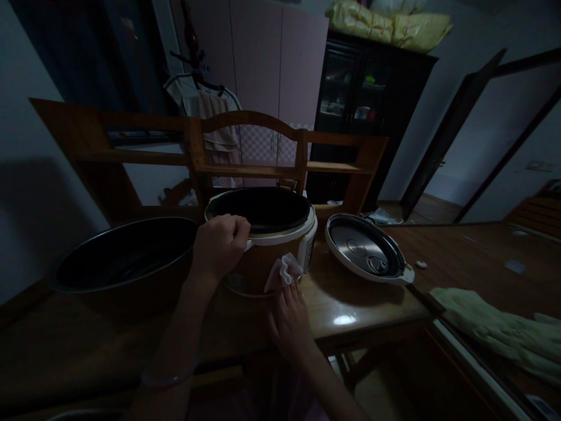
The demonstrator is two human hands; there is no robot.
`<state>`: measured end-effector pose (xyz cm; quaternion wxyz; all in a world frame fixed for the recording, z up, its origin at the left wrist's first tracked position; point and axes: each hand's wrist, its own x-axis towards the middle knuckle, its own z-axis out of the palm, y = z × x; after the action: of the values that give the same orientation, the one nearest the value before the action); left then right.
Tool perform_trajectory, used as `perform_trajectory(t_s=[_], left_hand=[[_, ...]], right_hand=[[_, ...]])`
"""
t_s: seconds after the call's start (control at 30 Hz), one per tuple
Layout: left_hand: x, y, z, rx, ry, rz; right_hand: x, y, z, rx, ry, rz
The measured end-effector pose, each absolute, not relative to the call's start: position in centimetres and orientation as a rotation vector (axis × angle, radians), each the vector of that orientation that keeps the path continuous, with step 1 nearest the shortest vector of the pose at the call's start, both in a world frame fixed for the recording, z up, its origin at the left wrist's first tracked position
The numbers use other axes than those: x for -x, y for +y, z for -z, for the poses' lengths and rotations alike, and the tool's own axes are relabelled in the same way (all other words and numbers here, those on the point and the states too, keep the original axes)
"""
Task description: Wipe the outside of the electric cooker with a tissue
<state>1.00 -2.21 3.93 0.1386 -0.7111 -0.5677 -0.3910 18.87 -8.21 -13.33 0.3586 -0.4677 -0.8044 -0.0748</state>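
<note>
A rice cooker (256, 270) without its lid stands on the wooden desk, its dark inside facing up. My left hand (222, 242) is closed around the cooker's near left rim. Against the cooker's front wall, my right hand (289, 318) presses a crumpled white tissue (286, 272) with its fingers. The detached round lid (357, 248) lies to the right, its metal inner side up. To the left of my left arm is a large dark pot (127, 257).
A wooden shelf rail (249, 171) runs along the back of the desk (350, 318). Light green cloth (491, 327) lies at the lower right. A small pale object (421, 265) is right of the lid. Behind stand pink wardrobe doors (256, 76) and a black cabinet (372, 99).
</note>
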Motion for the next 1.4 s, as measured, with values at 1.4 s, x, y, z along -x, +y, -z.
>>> perform_trajectory(t_s=[1.4], left_hand=[[-1.1,-2.4,-4.0,2.058,-1.639,1.124]], right_hand=[[-19.0,-6.9,9.4,1.155,-2.065,0.261]])
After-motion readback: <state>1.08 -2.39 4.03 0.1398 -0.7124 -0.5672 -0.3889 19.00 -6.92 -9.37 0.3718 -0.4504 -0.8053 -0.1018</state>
